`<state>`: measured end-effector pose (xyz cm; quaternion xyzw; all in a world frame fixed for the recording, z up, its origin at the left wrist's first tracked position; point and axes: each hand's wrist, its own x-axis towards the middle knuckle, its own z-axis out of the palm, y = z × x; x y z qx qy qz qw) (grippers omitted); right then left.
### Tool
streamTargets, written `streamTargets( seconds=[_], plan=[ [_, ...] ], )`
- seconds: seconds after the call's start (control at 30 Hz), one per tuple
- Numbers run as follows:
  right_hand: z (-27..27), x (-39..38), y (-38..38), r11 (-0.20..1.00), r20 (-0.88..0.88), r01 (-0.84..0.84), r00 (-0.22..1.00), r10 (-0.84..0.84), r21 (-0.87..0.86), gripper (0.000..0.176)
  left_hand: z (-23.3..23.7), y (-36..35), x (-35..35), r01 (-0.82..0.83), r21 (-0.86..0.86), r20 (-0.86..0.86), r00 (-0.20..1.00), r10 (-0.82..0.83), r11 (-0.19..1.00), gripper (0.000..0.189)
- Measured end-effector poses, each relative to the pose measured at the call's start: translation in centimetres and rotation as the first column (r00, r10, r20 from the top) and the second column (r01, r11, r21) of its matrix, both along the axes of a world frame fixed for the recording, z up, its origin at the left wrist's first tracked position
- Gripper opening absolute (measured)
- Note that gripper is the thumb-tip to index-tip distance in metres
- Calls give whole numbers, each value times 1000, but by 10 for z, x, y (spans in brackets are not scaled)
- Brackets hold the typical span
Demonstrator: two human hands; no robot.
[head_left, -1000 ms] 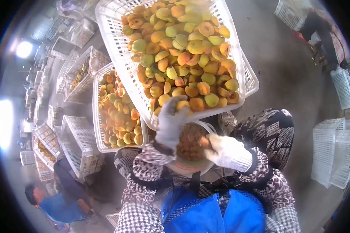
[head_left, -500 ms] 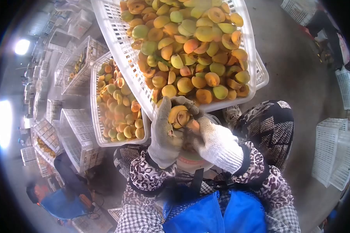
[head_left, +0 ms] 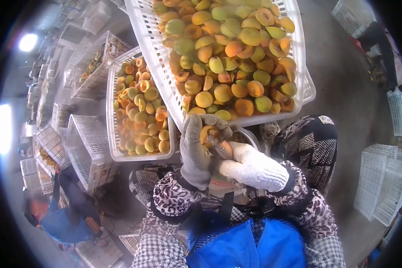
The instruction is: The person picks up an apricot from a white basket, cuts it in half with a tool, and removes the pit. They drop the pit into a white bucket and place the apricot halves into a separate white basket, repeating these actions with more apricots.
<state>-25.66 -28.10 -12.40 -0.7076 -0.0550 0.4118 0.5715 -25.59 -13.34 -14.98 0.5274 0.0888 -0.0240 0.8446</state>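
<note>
My left hand [head_left: 195, 154], in a dirty grey glove, is closed around an orange apricot half [head_left: 207, 135]. My right hand [head_left: 258, 169], in a white knitted glove, grips a small tool with an orange-brown handle [head_left: 224, 150]. Its metal tip meets the fruit; the exact shape of the tip is hard to make out. Just beyond both hands stands a white plastic crate [head_left: 160, 80] heaped with halved apricots [head_left: 204, 99]. Under my hands, partly hidden, is a pale round bucket [head_left: 251, 136].
A second white crate [head_left: 111, 114] of apricot halves sits to the left. Farther left are stacked crates [head_left: 91, 154] and a person in blue [head_left: 69, 223]. More white crates [head_left: 376, 183] stand on the right, with another person's legs [head_left: 382, 49] at upper right.
The view has shifted slightly, so the crates appear moved. The metal end of the tool now shows against the apricot half, and my right hand sits slightly lower. Both hands keep their holds.
</note>
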Motion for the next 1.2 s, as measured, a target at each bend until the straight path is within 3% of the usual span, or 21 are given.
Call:
streamTargets(
  seconds=[0.07, 0.17, 0.23, 0.27, 0.33, 0.4, 0.43, 0.53, 0.57, 0.6, 0.63, 0.67, 0.73, 0.8, 0.83, 0.87, 0.9, 0.93, 1.07, 1.13, 1.2],
  plan=[
    [-2, 1, 0, 992, -214, -12, 976, 39, 125, 35, 4, -2, 1, -11, 43, 45, 999, 9, 999, 50],
    [-15, -5, 8, 1000, 124, 25, 992, -24, -5, 36, 12, 3, 3, -26, 110, -95, 995, 37, 994, 50],
    [-9, -8, 16, 975, 150, -3, 988, 37, -220, 34, 4, 15, 1, 49, -271, -137, 987, -89, 961, 43],
    [-2, -4, 12, 976, 148, -7, 988, 40, -220, 34, 7, 14, -1, 45, -270, -139, 987, -85, 962, 43],
    [13, 9, -2, 971, -358, -140, 912, 202, 192, 34, 13, 11, -2, 26, -165, -190, 980, -58, 986, 52],
    [-26, -12, 11, 965, -358, -116, 913, 197, 234, 32, 13, 11, 2, 43, -88, -253, 965, -64, 995, 51],
    [-90, -39, 34, 997, -129, 74, 989, -77, -34, 32, 13, 11, 4, 62, -10, -314, 948, -62, 998, 51],
    [-60, -36, 25, 988, 535, 72, 844, 10, -133, 32, 12, 7, 7, -20, 51, -296, 955, 34, 999, 50],
    [-24, -15, 17, 1000, 142, 1, 990, -2, 11, 32, 11, 6, 8, -23, 51, -295, 955, 37, 998, 50],
    [-2, -2, 14, 985, -274, -7, 960, 55, 172, 33, 9, 7, 8, -38, 41, -281, 958, 48, 998, 47],
    [4, 2, 12, 986, -309, -27, 948, 77, 162, 33, 9, 8, 9, -56, 34, -260, 963, 63, 998, 44],
    [1, 0, 15, 984, -291, -45, 952, 93, 170, 33, 10, 7, 11, -72, 42, -242, 967, 80, 997, 44],
    [-22, -19, 28, 952, 331, 11, 939, 95, -306, 35, 10, 6, 10, -77, -4, -253, 965, 74, 997, 43],
    [-27, -13, 23, 989, 389, 29, 921, 29, -142, 29, -2, 14, 12, -33, 85, -244, 968, 53, 996, 49],
    [-5, -5, 17, 994, -164, 48, 986, -31, 96, 21, -2, 16, 12, -1, 22, -262, 965, 6, 1000, 49],
    [8, 2, 13, 946, -666, 181, 745, 47, 268, 13, 1, 19, 12, 35, -44, -273, 961, -45, 998, 49],
    [8, 1, 14, 922, -767, 251, 638, 72, 295, 12, 5, 23, 10, 14, -46, -247, 969, -25, 999, 49],
    [-15, -4, 8, 786, -840, 385, 457, 292, 483, 12, 8, 26, 7, 107, -142, -190, 973, -133, 984, 48],
    [-25, -10, 15, 788, -758, 295, 577, 304, 540, 11, 12, 40, 3, 184, -341, -195, 946, -261, 922, 42],
    [-25, -8, 22, 771, -792, 344, 520, 319, 537, 11, 31, 42, -7, 102, -48, -58, 993, -105, 994, 37],
    [-41, -6, 32, 775, -764, 283, 535, 361, 565, 13, 25, 54, 0, -60, -431, -341, 934, -101, 900, 34]
  ],
)
